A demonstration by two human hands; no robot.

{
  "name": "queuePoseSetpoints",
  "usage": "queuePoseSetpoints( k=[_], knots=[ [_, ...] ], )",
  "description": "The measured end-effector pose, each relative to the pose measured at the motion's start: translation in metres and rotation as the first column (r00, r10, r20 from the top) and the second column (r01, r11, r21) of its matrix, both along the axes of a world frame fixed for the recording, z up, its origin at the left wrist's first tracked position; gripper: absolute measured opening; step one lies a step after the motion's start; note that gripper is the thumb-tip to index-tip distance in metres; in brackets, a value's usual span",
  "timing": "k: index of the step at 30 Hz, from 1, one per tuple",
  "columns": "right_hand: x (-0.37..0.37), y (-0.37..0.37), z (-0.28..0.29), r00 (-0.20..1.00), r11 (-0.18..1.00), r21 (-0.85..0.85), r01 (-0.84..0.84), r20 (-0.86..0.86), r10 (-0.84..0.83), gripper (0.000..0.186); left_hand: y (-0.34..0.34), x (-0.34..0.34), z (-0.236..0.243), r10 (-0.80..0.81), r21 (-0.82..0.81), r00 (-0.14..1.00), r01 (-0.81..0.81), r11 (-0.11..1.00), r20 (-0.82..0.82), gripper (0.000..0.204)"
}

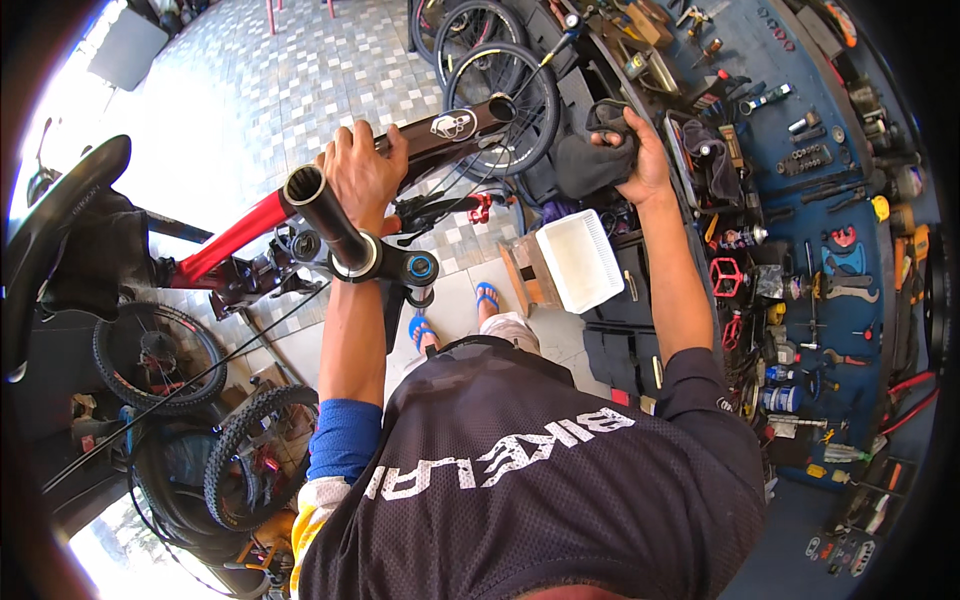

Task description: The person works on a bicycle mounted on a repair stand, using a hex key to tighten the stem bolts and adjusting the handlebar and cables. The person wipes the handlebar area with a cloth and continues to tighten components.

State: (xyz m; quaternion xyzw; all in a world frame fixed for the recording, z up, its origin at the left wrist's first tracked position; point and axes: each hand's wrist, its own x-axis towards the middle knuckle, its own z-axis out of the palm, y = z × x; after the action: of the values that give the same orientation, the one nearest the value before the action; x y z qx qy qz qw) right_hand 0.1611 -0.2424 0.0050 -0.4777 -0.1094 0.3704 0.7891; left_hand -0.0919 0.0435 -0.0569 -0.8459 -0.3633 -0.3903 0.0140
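Note:
My left hand (362,168) grips a dark brown bicycle tube (452,126) with a pale emblem. Just below it, a black fork steerer (322,216) rises open-ended from a crown with a blue cap (420,267), beside a red frame tube (230,240). My right hand (640,160) holds a crumpled dark cloth (585,162), off to the right of the tube's open end. A black saddle (80,200) is at the far left, and thin cables run across the lower left.
A workbench (820,170) covered in hand tools lines the right side, with a white plastic tray (578,258) on a wooden stand near my feet. Several wheels stand at the top (500,62) and lower left (205,360). Tiled floor (230,120) stretches behind the bicycle.

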Motion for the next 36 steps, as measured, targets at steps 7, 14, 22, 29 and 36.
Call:
queuePoseSetpoints(
  k=[7, 14, 22, 29, 36],
  knots=[
    [0.002, 0.033, 0.029, 0.786, 0.87, -0.491, 0.05, 0.557, 0.269, 0.057, -0.001, 0.0, 0.002, -0.005, 0.007, 0.999, 0.005, 1.0, -0.032, 0.036],
    [0.014, 0.069, 0.048, 0.541, 0.734, -0.679, 0.008, 0.621, 0.568, 0.049, -0.005, 0.0, 0.006, -0.029, -0.024, 1.0, 0.028, 0.999, -0.012, 0.037],
    [0.012, 0.1, 0.03, 0.185, 0.848, -0.519, 0.11, 0.849, 0.495, 0.03, -0.005, -0.004, 0.008, -0.04, -0.025, 0.999, 0.04, 0.999, -0.008, 0.037],
    [-0.002, 0.125, 0.036, -0.248, 0.695, -0.615, 0.373, 0.655, 0.713, 0.033, -0.005, -0.003, 0.008, -0.022, -0.004, 1.0, 0.022, 1.0, -0.008, 0.037],
    [-0.003, 0.148, 0.031, -0.786, 0.834, -0.413, 0.365, 0.343, 0.514, 0.02, -0.001, 0.001, 0.002, -0.072, 0.005, 0.994, 0.072, 0.997, 0.084, 0.036]
  ],
)
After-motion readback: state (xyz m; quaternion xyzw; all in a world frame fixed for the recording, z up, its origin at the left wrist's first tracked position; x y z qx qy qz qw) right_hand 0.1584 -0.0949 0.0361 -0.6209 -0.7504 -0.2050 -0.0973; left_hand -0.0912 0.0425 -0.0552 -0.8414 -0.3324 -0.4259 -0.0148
